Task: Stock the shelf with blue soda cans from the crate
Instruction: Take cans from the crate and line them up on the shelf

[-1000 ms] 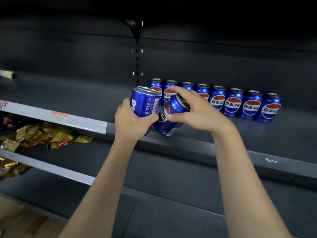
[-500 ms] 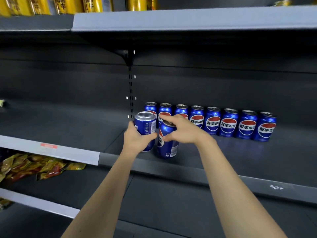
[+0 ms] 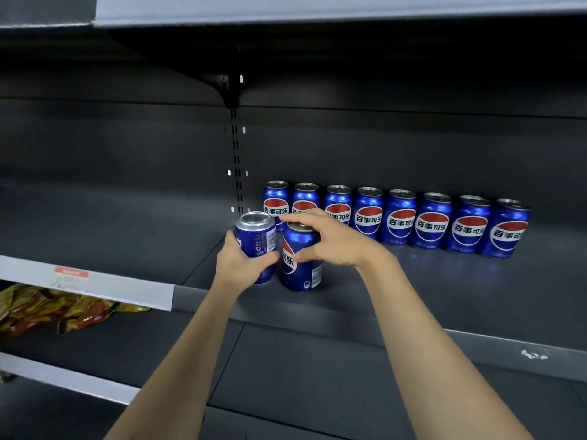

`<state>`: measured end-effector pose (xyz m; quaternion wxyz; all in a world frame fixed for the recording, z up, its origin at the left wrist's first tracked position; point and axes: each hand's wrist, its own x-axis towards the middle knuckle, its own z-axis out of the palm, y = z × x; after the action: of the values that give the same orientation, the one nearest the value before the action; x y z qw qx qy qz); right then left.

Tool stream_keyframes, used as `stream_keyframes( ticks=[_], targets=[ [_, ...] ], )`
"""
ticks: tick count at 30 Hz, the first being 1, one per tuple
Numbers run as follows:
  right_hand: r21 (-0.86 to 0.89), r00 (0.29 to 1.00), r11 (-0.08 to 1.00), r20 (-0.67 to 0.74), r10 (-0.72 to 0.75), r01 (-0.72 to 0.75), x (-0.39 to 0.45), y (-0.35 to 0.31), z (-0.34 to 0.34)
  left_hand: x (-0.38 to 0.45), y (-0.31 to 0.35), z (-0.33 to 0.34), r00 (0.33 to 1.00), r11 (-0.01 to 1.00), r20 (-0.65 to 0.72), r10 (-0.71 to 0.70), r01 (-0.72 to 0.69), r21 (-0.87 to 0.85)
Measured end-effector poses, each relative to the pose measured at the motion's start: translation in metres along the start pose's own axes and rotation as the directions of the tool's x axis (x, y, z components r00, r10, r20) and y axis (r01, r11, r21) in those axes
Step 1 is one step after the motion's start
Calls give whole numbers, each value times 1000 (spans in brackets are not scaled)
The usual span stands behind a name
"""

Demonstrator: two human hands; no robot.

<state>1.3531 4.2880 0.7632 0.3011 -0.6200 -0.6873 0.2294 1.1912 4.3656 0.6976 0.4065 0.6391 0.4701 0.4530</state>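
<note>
Risk, largest first: could have knocked the back row (image 3: 400, 219) of eight cans, standing along the far wall of the shelf (image 3: 413, 300). Cause: right hand (image 3: 330, 246) reaching just in front of the row's left end, knuckles near or touching the second and third can; cannot tell which. One push there, and the whole touching row perhaps disturbed like dominoes.

Next: could have tipped the right can (image 3: 301, 258), because gripped only high, fingers over the lid and thumb on the side, base seemingly on the shelf already. A sideways pull on release enough to topple it.

Smaller: could have bumped the two front cans together. Left can (image 3: 255, 241) held tilted, wrapped around its lower body by the left hand (image 3: 241, 263), just beside the right can, bottom apparently not flat yet.

Smallest: label of the left can turned away, barcode to the front, so perhaps poor facing.

Both cans in front of the row's left end, near the shelf's front edge. Crate not in view.
</note>
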Motion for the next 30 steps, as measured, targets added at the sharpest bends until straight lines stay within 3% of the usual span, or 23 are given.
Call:
stream_keyframes(
  ticks=[6,10,15,20,25,27,30],
  targets=[
    [-6,999,1000,-51,10,-10,-5,-1,2,5,-3,0,999,999,35,2,-3,32],
    [18,961,999,-270,51,-48,-15,-6,11,5,-4,-10,997,998,82,15,-20,53],
    [103,852,991,-508,126,-85,-23,-14,39,-6,1,-17,987,988,105,123,-132,79],
    [163,727,972,-646,234,-168,-18,-19,71,-13,1,-9,982,985,109,151,-159,69],
    [-29,591,961,-793,145,-274,-7,-33,76,-12,-10,-5,989,989,78,126,-131,74],
    [-172,605,912,-790,98,-372,-2,-39,70,-11,-13,-5,989,989,82,127,-133,67],
    [-288,701,797,-679,221,-530,7,-47,59,-10,-15,-3,988,989,74,133,-137,50]
  ],
)
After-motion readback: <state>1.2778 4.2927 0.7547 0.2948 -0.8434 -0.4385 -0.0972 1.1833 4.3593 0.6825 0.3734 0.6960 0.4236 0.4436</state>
